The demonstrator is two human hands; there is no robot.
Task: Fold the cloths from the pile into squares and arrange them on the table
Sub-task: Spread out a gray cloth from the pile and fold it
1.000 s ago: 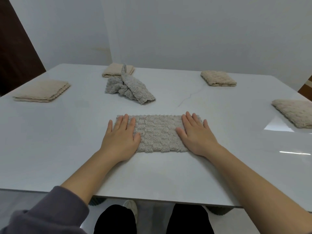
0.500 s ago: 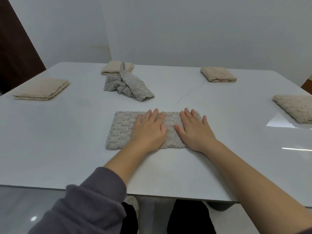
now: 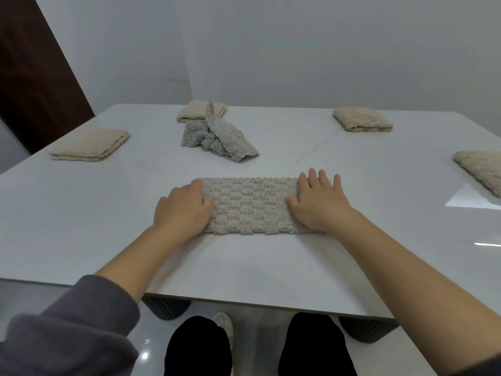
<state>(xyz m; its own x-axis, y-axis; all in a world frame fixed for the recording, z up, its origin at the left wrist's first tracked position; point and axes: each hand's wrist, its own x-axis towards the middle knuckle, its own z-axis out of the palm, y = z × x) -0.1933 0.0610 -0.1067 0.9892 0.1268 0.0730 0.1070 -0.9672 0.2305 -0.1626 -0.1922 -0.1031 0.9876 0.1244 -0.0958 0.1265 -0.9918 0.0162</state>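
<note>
A beige-grey knobbly cloth (image 3: pixel 250 206), folded into a long rectangle, lies on the white table (image 3: pixel 108 213) in front of me. My left hand (image 3: pixel 181 210) is at its left end, fingers curled around the edge and thumb on top. At the right end, my right hand (image 3: pixel 318 202) lies flat on the cloth with fingers spread. A crumpled grey cloth (image 3: pixel 217 137), the pile, sits further back, apart from both hands.
Folded beige squares lie around the table: one at the left (image 3: pixel 90 145), one at the back (image 3: pixel 202 112) behind the pile, one at the back right (image 3: pixel 362 123), one at the right edge (image 3: pixel 481 169). The table's near edge is just below my forearms.
My left hand slid from the middle of the cloth back to its left end and curled around the edge. The right hand stayed flat on the right end.
</note>
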